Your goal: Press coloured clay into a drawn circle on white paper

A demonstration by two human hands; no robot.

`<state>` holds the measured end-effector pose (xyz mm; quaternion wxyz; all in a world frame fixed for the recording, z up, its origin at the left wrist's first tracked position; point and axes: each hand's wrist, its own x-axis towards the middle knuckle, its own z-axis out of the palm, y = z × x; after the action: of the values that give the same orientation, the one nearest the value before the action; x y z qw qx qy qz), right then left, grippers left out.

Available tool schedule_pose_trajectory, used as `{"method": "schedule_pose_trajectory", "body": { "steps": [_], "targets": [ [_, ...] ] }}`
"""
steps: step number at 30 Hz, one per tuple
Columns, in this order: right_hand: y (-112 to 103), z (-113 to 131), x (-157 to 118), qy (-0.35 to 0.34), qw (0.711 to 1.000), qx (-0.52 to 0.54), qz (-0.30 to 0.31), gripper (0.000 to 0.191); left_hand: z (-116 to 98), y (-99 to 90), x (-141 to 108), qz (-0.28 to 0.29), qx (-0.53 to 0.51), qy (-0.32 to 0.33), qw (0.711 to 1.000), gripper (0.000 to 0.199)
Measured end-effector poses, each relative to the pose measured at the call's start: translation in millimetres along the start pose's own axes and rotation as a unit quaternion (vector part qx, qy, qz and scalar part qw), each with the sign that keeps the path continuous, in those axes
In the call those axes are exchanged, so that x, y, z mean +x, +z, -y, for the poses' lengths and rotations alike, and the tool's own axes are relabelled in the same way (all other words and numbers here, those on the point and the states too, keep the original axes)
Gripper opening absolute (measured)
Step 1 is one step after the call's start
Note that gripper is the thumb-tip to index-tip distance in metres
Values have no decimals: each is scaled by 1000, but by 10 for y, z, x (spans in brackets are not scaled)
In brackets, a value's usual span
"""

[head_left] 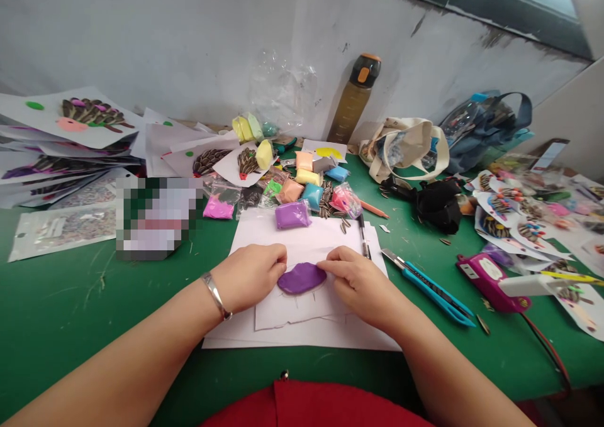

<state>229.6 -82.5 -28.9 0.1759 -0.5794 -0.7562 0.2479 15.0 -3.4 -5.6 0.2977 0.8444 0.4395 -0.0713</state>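
Note:
A flat oval of purple modelling clay (302,278) lies on a torn sheet of white paper (278,319), over pencil lines that show below it. My left hand (257,275), with a silver bracelet at the wrist, is closed, its thumb and forefinger at the clay's left edge. At the opposite edge, my right hand (355,279) has its forefinger and thumb tips on the clay, the other fingers curled under. Just beyond the clay sits a wrapped purple clay packet (292,215). A black pen (363,237) rests on the paper's right side.
To the right lie a blue utility knife (431,290) and a magenta glue gun-like device (493,281) with a cord. Clay packets (309,177) and sunflower seeds (326,204) cluster behind the paper. A bottle (355,100) leans by the wall; seed-decorated cards (89,116) are piled left.

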Motion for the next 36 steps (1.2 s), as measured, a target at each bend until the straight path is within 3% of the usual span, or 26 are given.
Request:
{"method": "schedule_pose_trajectory", "body": {
  "steps": [7,16,23,29,36],
  "targets": [
    [-44,6,-177,-17,1000,-12,20,52,-3,0,7,3,-14,-7,1000,18],
    [174,2,-359,-106,986,-119,-54,45,-10,-6,-2,3,-12,-12,1000,19],
    [178,-31,-362,-116,987,-83,-76,55,-11,-5,-10,1,-14,-11,1000,19],
    [200,14,-348,-135,980,-124,-78,42,-13,-8,3,1,-12,-10,1000,18],
    [222,-60,-334,-123,986,-52,-101,47,-22,-6,5,2,-11,-13,1000,18]
  ]
}}
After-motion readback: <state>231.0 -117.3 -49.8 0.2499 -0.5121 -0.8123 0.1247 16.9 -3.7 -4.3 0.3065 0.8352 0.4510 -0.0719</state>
